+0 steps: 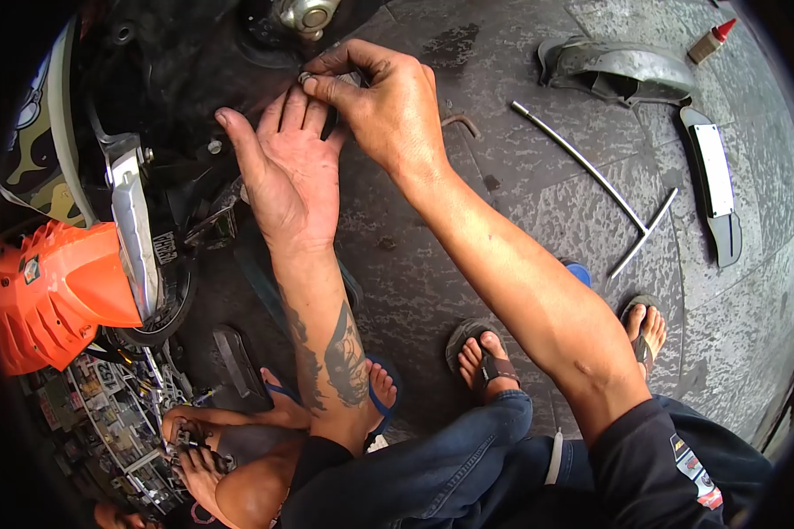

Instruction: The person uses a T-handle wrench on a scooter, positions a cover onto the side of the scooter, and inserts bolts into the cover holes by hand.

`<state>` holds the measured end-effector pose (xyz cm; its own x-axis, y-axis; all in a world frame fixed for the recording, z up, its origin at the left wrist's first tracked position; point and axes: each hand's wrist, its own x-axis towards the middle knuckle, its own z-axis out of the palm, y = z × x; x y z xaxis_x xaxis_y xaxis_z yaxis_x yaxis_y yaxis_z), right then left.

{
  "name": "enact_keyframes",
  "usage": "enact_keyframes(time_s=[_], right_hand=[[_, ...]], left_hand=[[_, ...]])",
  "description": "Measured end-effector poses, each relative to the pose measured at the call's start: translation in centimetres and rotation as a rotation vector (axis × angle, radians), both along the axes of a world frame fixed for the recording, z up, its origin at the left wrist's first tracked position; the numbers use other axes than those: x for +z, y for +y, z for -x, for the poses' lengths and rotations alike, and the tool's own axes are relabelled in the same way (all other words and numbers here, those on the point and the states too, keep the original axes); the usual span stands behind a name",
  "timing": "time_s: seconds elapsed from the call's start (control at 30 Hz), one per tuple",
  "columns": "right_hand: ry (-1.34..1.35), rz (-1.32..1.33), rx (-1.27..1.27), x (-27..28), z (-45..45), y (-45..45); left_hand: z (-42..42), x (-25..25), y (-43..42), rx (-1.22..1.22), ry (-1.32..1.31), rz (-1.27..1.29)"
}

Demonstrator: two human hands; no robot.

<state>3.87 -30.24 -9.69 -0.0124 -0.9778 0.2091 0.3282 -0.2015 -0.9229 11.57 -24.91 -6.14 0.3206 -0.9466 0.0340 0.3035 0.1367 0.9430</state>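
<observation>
My left hand (pixel 295 181) is palm up with its fingers spread, beside the dark underside of a motorcycle (pixel 194 66), and nothing lies on the palm. Just above its fingertips, my right hand (pixel 383 106) pinches a small metal piece (pixel 305 78) between thumb and forefinger. That piece looks like a bolt or nut, held close to the dark machine part. A round metal fitting (pixel 309 15) shows above the hands.
An orange panel (pixel 70 291) is at the left. On the floor at the right lie a T-handle wrench (pixel 582 160), a curved metal cover (pixel 626 70), a red-capped bottle (pixel 710 42) and a black-and-white part (pixel 712 172). Another person's hands (pixel 198 463) are at the lower left.
</observation>
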Motion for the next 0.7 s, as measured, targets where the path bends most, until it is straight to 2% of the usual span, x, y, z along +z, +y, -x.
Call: enact_keyframes(time_s=[0.07,0.17,0.2,0.23,0.37,0.43,0.5,0.53,0.63,0.7], right_hand=[[0.032,-0.058,0.032,0.7,0.2,0.3],[-0.15,-0.091,0.068,-0.2,-0.8,0.2],[-0.177,-0.191,0.153,0.2,-0.5,0.3],[-0.228,-0.155,0.145,-0.1,-0.7,0.1],[-0.358,-0.339,0.199,0.5,-1.0,1.0],[-0.321,-0.371,0.154,1.1,-1.3,1.6],[-0.152,-0.316,0.061,1.0,-1.7,1.8],[-0.158,-0.288,0.067,1.0,-1.9,1.7],[-0.115,-0.293,0.035,1.3,-2.0,2.0],[-0.189,-0.348,0.093,1.8,-1.7,2.0]], left_hand=[[0.2,0.0,-0.1,0.022,0.011,-0.007],[-0.1,-0.1,-0.1,0.004,0.079,0.01],[-0.2,-0.1,-0.2,0.017,0.089,0.002],[-0.5,-0.3,-0.2,0.007,0.118,0.008],[-0.7,-0.2,0.8,0.014,0.025,-0.015],[-0.4,-0.1,2.2,0.211,-0.132,-0.038],[-0.2,0.0,3.7,0.255,-0.121,-0.037],[-0.4,0.2,3.7,0.295,-0.108,-0.053],[-0.4,1.2,3.1,0.31,-0.066,-0.082],[0.2,2.1,2.4,0.158,0.159,-0.107]])
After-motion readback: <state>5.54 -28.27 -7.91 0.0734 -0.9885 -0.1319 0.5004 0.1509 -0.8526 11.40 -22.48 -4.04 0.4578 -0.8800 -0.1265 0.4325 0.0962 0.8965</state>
